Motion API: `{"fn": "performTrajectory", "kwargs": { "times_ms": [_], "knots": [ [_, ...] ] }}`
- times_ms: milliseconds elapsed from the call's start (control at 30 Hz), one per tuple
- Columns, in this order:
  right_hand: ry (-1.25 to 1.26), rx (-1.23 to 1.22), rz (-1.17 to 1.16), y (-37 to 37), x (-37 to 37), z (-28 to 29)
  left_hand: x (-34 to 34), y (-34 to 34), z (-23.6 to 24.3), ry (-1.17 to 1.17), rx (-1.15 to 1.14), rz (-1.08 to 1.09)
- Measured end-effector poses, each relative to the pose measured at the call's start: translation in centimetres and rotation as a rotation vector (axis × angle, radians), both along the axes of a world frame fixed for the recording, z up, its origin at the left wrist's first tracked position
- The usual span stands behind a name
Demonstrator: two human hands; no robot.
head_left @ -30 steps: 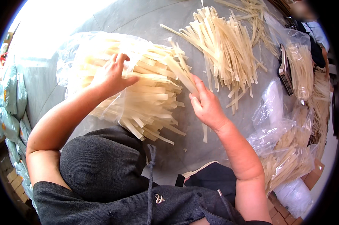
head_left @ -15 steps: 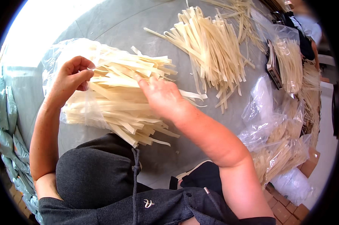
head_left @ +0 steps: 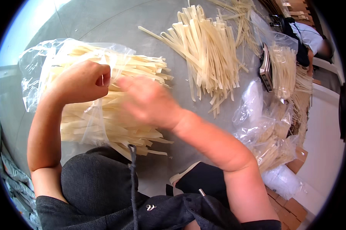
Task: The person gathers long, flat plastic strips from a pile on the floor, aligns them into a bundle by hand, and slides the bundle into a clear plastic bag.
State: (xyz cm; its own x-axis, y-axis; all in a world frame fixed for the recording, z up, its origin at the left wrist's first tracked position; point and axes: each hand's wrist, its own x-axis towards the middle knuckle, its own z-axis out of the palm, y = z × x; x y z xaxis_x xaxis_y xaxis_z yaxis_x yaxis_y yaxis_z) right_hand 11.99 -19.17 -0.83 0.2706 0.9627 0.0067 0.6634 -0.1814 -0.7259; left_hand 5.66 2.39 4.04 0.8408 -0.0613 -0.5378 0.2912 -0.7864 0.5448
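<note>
The left hand [head_left: 85, 82] is curled narrow, apparently pinching the edge of the clear bag [head_left: 35, 74]; the right hand [head_left: 148, 101] is blurred, so its grip cannot be told. The pale flat strips [head_left: 113, 124] lie partly inside the bag, beneath both hands, their ends protruding rightward of the left hand. Expect each strip to be light, fairly stiff and liable to snap (the film is likely soft and slippery). Grasp strips in bunches near mid-length; hold the bag by its rim.
</note>
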Motion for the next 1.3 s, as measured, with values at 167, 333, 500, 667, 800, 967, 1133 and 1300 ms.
{"fn": "performTrajectory", "kwargs": {
  "times_ms": [167,333,500,667,800,967,1133,1300],
  "knots": [
    [-0.432,-0.291,-0.652,-7.3,10.2,-3.0,-0.3,-1.8,-4.0,0.009,0.04,-0.134],
    [-0.48,-0.897,-0.909,-8.9,16.0,-8.1,-1.1,-2.2,-2.5,-0.059,0.05,0.007],
    [-0.398,-0.926,-1.009,-8.8,18.7,-11.4,-3.8,-3.0,-2.3,-0.073,0.002,0.193],
    [-0.525,-0.895,-0.765,-14.0,18.2,-12.3,-4.6,-4.2,-1.0,-0.334,-0.019,0.386],
    [-0.419,-0.984,-0.621,-20.8,14.3,-10.9,-2.0,-5.9,1.9,-0.375,-0.047,0.416],
    [-0.417,-0.863,-0.393,-32.7,8.9,-9.8,2.7,-12.4,0.8,-0.235,-0.334,0.189],
    [-0.367,-0.844,-0.307,-38.3,6.7,-8.6,10.4,-21.0,-7.2,-0.024,-0.246,0.427],
    [-0.476,-0.683,-0.277,-37.5,6.5,-6.7,13.0,-27.7,-17.8,-0.092,0.109,0.783]
  ]
}}
